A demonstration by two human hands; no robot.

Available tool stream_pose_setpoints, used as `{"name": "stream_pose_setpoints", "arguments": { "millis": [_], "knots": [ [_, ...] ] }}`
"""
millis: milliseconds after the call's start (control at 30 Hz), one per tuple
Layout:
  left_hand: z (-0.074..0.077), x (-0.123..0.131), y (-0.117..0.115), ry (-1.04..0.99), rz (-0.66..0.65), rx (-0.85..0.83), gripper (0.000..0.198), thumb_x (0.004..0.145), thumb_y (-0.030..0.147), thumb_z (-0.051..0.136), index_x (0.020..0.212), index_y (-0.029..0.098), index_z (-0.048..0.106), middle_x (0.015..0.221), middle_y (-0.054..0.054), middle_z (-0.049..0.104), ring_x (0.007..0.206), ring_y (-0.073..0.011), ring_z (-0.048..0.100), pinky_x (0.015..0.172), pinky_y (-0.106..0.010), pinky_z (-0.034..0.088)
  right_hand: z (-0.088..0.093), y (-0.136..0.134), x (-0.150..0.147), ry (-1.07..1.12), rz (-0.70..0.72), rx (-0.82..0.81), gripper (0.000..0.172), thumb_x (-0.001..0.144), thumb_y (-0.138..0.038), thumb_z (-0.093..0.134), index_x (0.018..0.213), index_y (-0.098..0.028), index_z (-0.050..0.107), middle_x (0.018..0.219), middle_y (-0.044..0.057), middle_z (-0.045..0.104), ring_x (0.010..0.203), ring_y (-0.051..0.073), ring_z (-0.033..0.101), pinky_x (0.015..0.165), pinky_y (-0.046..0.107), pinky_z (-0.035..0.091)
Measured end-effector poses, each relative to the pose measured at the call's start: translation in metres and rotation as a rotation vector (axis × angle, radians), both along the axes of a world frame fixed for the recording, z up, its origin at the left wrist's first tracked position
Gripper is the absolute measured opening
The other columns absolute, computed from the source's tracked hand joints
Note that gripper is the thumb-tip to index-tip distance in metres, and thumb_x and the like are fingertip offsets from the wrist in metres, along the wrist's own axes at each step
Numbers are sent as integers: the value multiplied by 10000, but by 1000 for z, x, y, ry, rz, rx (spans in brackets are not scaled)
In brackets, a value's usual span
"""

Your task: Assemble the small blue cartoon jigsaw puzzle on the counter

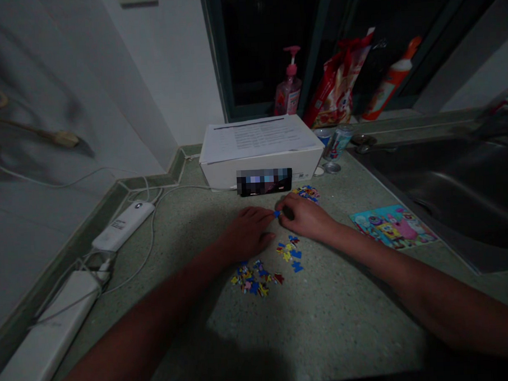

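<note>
Bare forearms (392, 271) angled inward — left hand (250, 234) palm down, thumb apart; right hand (308, 215) curled, fingers (288, 200) pinched near left fingertips (271, 213).

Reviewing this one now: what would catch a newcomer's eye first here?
Probably the left hand and right hand, close together at a small blue piece above the dim counter. Next, the bright near pile of jigsaw pieces, closer to the camera. Then the colourful cartoon sheet beside the sink, and the phone standing before the white box.

Dim, soft-shadowed, blurry toward edges.
</note>
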State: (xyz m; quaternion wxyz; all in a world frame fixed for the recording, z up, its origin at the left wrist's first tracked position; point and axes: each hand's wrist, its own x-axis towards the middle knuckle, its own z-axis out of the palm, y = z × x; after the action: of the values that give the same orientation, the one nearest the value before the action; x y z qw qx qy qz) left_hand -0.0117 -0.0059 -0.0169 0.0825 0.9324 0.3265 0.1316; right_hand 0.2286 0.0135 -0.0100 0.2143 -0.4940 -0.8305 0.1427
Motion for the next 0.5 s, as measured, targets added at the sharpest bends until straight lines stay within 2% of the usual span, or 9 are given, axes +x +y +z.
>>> {"name": "stream_pose_setpoints", "arguments": {
  "millis": [500],
  "knots": [
    [3, 2, 1, 7, -9, -9, 513, 1080, 423, 557, 1523, 165, 545, 1501, -151, 638, 1403, -330, 574, 1239, -538, 413, -1, 1, 1, -2, 2, -7, 243, 881, -227, 614, 1069, -211, 766, 1087, 130, 735, 1004, 289, 716, 918, 430, 552]
  ]
}}
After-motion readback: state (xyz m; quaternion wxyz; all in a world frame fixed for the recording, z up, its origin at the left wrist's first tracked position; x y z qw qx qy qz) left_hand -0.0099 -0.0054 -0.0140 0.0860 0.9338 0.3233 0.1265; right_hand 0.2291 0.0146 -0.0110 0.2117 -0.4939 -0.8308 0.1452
